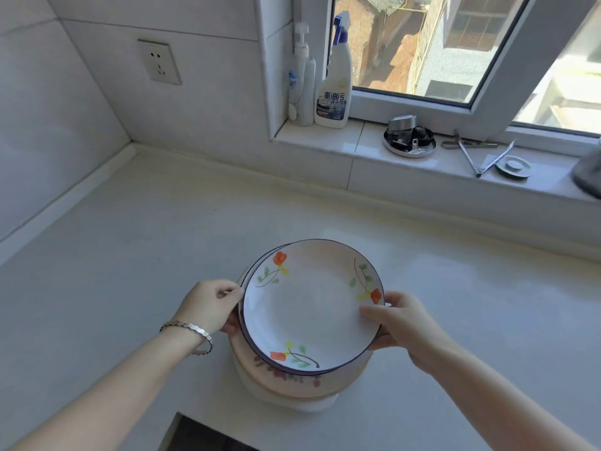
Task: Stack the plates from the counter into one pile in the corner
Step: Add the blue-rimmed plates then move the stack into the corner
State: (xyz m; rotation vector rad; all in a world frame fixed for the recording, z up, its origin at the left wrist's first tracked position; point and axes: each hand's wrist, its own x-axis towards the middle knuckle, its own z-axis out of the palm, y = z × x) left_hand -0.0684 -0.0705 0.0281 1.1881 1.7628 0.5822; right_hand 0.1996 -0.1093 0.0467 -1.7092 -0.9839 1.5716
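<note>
Plates [312, 323] already form one pile, gathered between both hands above the near edge of the white counter [162, 229]. The top one is a blue-rimmed plate painted with orange flowers; at least one matching plate sits just under it, and below those lie wider dishes with a pale rim and a reddish pattern. Whether the pile rests on the counter or is lifted clear cannot be told from here. The left hand [211, 307] grips the left rim, thumb on top and fingers curled beneath; the right hand [396, 320] does the same on the right rim, thumb lying inside the top plate.

No loose plate shows elsewhere on the counter, so the stacking looks finished, as far as this view reaches. What seems left is carrying the pile to the far left corner [133, 148], where the tiled walls meet, well apart from the hands.

That stretch of counter is bare, so nothing blocks the way. A spray bottle [335, 89], a pump bottle [300, 76], a metal dish of small parts [409, 141] and tongs [481, 157] stand on the windowsill, clear of the route.
</note>
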